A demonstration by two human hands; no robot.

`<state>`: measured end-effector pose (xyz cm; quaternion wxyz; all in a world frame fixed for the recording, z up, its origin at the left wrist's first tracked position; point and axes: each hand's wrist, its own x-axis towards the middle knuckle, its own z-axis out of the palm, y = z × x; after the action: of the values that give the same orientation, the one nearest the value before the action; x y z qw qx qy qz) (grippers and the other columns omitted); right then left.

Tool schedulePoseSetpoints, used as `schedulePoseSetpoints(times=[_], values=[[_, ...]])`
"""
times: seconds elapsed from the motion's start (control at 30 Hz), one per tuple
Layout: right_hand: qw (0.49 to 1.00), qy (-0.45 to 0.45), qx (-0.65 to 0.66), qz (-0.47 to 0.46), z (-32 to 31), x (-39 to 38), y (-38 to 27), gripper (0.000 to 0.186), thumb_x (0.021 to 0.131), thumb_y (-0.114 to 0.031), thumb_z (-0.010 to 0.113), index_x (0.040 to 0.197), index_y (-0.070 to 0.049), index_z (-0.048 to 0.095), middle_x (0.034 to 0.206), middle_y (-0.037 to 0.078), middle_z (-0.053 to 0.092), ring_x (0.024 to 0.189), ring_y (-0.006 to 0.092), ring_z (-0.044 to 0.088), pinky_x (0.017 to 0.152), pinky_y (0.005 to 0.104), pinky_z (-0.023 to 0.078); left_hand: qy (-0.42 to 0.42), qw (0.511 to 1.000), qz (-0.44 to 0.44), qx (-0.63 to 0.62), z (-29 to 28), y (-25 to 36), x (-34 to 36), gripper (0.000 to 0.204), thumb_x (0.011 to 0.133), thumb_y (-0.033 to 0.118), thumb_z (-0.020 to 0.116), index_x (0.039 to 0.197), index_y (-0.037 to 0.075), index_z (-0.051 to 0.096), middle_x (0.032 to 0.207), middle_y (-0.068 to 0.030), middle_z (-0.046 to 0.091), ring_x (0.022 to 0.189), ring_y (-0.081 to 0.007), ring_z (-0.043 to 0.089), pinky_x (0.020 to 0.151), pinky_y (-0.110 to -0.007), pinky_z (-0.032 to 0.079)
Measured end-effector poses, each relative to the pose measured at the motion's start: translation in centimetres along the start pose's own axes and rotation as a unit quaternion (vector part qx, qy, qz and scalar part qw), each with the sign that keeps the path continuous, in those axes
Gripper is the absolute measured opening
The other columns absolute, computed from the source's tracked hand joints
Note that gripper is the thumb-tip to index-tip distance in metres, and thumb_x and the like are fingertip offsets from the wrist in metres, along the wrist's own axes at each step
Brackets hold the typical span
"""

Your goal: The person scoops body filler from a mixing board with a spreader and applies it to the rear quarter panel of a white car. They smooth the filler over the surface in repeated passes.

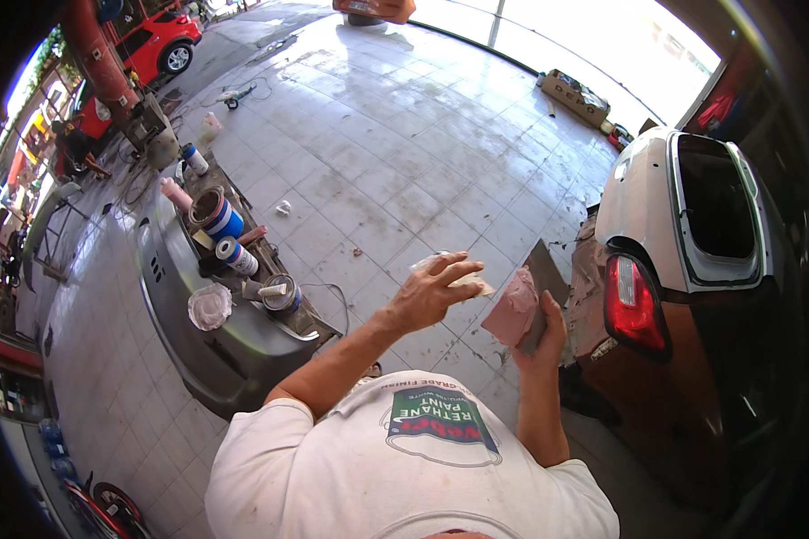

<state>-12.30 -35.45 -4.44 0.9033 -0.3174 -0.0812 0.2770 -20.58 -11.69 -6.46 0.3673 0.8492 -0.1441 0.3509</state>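
The head camera is sitting on the person's head, the left of a pair, and is looking down and outward over the chest; the white shirt [333, 485] is filling the lower middle, closest to the lens; the left hand [430, 295] and right hand [542, 341] are showing near, just beyond it, around the centre; the tiled floor [404, 135] is spreading away behind them, with an orange vehicle [382, 8] standing far off at the top edge; a grey bumper [175, 310] is flanking the left and a car body [638, 193] the right; the fisheye lens is bending straight edges toward a dark round rim; the picture is standing upright, unmirrored.
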Motion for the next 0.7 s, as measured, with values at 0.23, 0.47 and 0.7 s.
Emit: schedulePoseSetpoints(times=[0.23,0.47,0.7], values=[[0.911,0.121,-0.233,-0.319,3.1,5.7,-0.8,0.063,0.115,-0.045,0.062,0.149,0.008,0.057,0.144,0.014,0.066,0.129,0.0232,0.064,0.111,0.0376,0.05,0.236,0.642,-0.402,-0.608,-0.5,2.0,0.1,0.045,0.099,-0.009,0.064,0.143,0.001,0.06,0.135,-0.0146,0.071,0.12,-0.0297,0.073,0.109,-0.047,0.06],[0.903,0.095,-0.323,-0.266,4.5,3.3,2.4,0.052,0.117,-0.037,0.06,0.143,0.008,0.061,0.134,0.013,0.07,0.12,0.0213,0.066,0.102,0.0356,0.053,0.22,0.543,-0.487,-0.648,0.1,3.1,1.5,0.045,0.1,-0.008,0.067,0.143,-0.003,0.057,0.134,-0.0187,0.069,0.121,-0.0341,0.072,0.109,-0.052,0.06],[0.763,-0.077,-0.565,-0.304,3.8,1.4,0.8,0.036,0.118,-0.023,0.056,0.137,0.005,0.069,0.127,0.016,0.073,0.112,0.0241,0.071,0.095,0.0355,0.056,0.235,0.551,-0.551,-0.58,0.2,2.5,2.6,0.046,0.096,-0.011,0.066,0.141,-0.006,0.057,0.133,-0.0213,0.068,0.118,-0.035,0.073,0.107,-0.052,0.062]])
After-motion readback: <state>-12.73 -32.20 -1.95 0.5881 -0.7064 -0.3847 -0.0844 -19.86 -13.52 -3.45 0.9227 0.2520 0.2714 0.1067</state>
